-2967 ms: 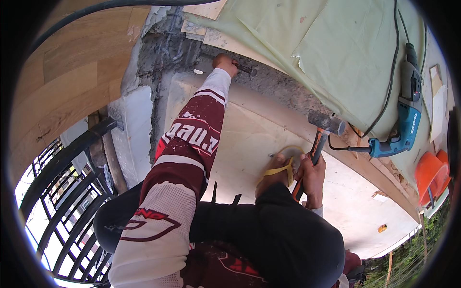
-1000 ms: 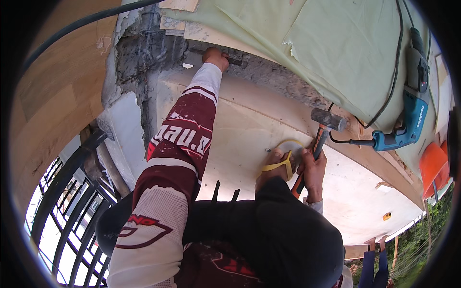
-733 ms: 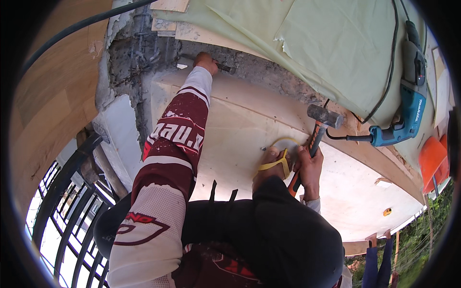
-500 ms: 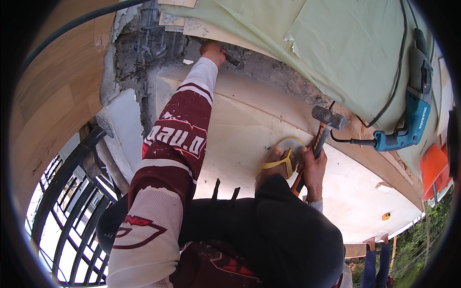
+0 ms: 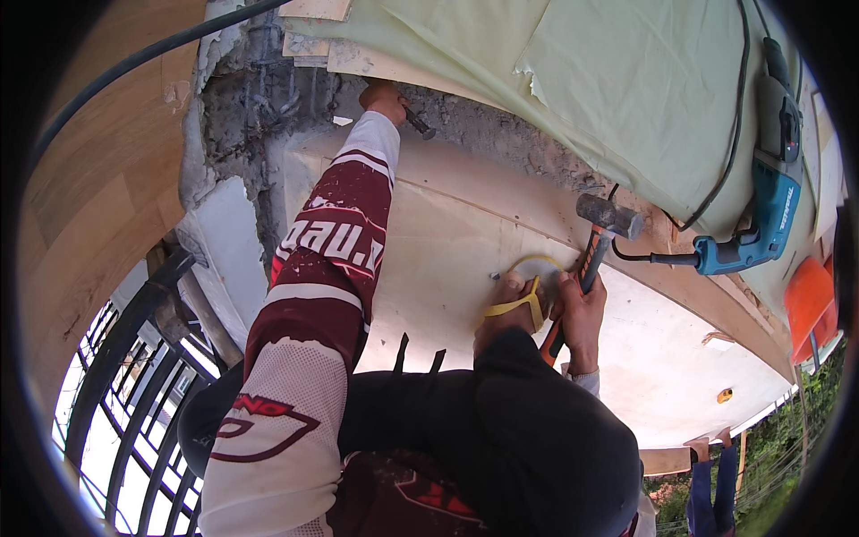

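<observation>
Reaching far forward, my left hand is wrapped around a dark metal chisel. Its blunt end sticks out to the right, while the other end is hidden by my hand and the edge of the recess. This hand is at the rough broken concrete channel, beneath a board edge. My right hand grips the handle of a club hammer with a black and orange shaft. The hammer's steel head is raised to the upper right, apart from the chisel. Beside that hand is my foot in a yellow-strapped flip-flop.
A teal corded power tool lies on pale green sheeting at right. Exposed rebar shows in the broken concrete at upper left. A black metal railing is at left. An orange object and another person's legs appear at right.
The chisel's blunt end has tipped slightly toward me, with my left hand still around it. The whole view has shifted slightly; the right hand and hammer have hardly moved.
</observation>
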The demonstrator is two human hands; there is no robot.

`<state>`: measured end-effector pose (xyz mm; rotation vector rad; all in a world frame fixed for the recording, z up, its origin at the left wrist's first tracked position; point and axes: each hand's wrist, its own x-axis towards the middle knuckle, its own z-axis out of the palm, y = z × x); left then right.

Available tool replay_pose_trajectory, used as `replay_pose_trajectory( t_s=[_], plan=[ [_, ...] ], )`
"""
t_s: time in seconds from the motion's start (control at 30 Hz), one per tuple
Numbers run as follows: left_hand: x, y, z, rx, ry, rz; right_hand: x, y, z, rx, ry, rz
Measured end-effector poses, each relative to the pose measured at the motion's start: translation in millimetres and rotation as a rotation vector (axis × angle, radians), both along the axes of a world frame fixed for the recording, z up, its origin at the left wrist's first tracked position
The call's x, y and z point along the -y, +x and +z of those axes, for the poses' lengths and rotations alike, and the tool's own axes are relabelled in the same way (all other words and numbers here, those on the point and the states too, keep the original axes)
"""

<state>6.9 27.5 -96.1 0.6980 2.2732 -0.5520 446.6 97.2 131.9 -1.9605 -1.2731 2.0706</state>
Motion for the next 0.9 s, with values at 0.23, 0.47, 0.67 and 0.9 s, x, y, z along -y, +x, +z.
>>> replay_pose_trajectory(
  t_s=[0.23, 0.47, 0.67, 0.9],
  plan=[
    [0.8, 42.4, 3.4, -0.057, -0.058, -0.013, -1.9, -6.7, 5.9, 0.008, -0.048, -0.047],
    [4.6, 43.1, -4.1, 0.183, 0.756, 1.583, -8.6, -9.9, 11.1, 0.039, -0.106, -0.022],
    [23.9, 6.2, -16.7, 0.246, 1.038, 1.842, -3.5, -6.8, 4.4, -0.002, -0.01, 0.007],
    [31.4, 17.1, 5.3, 0.282, 1.22, 2.126, -3.4, -2.8, 5.1, 0.019, -0.033, 0.02]
  ],
)
